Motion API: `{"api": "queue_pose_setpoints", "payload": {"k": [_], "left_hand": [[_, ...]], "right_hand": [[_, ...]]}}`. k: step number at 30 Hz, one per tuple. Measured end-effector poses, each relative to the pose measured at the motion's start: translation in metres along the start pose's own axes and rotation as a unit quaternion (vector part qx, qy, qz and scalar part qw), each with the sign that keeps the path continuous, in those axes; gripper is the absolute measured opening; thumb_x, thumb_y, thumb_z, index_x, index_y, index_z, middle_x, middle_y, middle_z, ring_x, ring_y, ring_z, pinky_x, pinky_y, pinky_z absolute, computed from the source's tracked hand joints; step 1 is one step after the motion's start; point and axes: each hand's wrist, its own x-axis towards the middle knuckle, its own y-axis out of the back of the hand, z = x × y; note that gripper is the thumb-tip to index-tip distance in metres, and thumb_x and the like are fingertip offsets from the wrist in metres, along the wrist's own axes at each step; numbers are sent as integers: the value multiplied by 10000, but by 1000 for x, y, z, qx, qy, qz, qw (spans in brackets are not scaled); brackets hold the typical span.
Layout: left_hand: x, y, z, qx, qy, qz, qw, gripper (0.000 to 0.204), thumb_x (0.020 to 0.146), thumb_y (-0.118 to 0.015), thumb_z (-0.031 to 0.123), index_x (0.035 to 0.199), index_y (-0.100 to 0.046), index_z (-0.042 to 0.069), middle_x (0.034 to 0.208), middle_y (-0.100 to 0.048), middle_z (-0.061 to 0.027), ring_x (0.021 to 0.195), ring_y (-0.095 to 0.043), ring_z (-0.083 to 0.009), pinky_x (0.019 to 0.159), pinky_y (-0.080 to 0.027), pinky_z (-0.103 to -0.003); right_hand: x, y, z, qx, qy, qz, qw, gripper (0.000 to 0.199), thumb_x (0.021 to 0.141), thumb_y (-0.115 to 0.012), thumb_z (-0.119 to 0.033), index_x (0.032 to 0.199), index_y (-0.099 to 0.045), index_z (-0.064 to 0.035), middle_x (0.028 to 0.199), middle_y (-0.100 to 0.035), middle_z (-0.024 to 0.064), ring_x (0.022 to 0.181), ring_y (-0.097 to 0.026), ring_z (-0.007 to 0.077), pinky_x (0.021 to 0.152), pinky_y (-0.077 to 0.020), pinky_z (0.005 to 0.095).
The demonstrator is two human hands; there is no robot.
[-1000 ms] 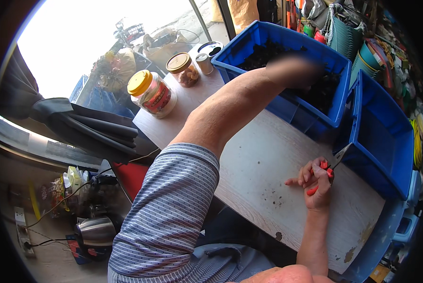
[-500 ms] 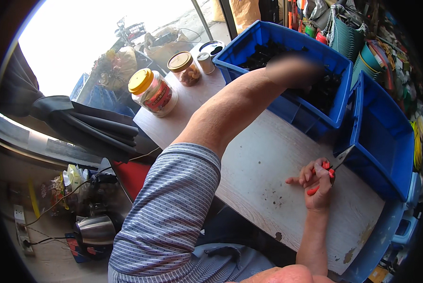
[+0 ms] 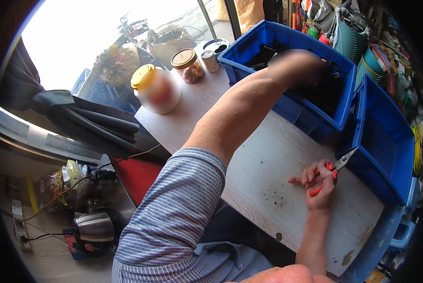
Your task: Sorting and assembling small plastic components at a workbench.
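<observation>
The right hand (image 3: pixel 320 188) was closed around a pair of red-handled pliers (image 3: pixel 335 173), palm turned up, fingers curled over the grips and one finger stretched out to the left. The pliers sat above the right part of the pale table (image 3: pixel 254 165), their long axis running slantwise from near left to far right. The metal nose pointed far and right, toward the smaller blue bin; whether the jaws were pressed together or slightly parted could not be told, and neither could whether the tip touched that bin.

The left arm, in a striped sleeve (image 3: pixel 173 203), reached across the table to the far right, and the left hand (image 3: pixel 297 68) was inside the large blue bin (image 3: pixel 315 122), over dark pieces (image 3: pixel 322 101). That hand was blurred, so I cannot tell whether its fingers were spread or pinching anything.

The smaller blue bin (image 3: pixel 381 174) stood just beside the large one, to its right and nearer. On the far left part of the table were a yellow-lidded jar (image 3: pixel 159 94), partly blurred, a brown-lidded jar (image 3: pixel 191 68) and a small can (image 3: pixel 210 60). Left of the table hung dark cloth (image 3: pixel 84 120); nearer, at the left, was a metal kettle (image 3: pixel 94 227).
</observation>
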Motion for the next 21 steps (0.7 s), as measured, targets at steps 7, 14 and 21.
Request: {"api": "queue_pose_setpoints", "payload": {"k": [7,14,21], "left_hand": [[-5,2,-6,-35,-16,48,998,765,690,-811,346,1406,-552,273,1228,-688,-111,1149,-650,-329,941,-540,-448],[-11,11,-13,-34,-44,89,995,736,729,-809,282,1413,-541,238,1130,-706,-143,1115,-656,-363,915,-543,-479],[-3,24,-17,-5,-71,119,990,694,705,-768,321,1366,-571,251,1162,-701,-142,1126,-655,-344,955,-529,-452]], "right_hand": [[1,2,1,34,6,5,999,135,915,-540,-256,925,-488,-133,668,-442,39,624,-492,160,650,-600,535],[0,2,0,23,-4,20,1000,131,913,-534,-245,907,-477,-128,670,-446,44,629,-494,162,653,-601,537],[0,3,-3,26,-8,20,999,146,910,-526,-223,858,-450,-109,669,-448,49,611,-495,170,647,-600,538]]}}
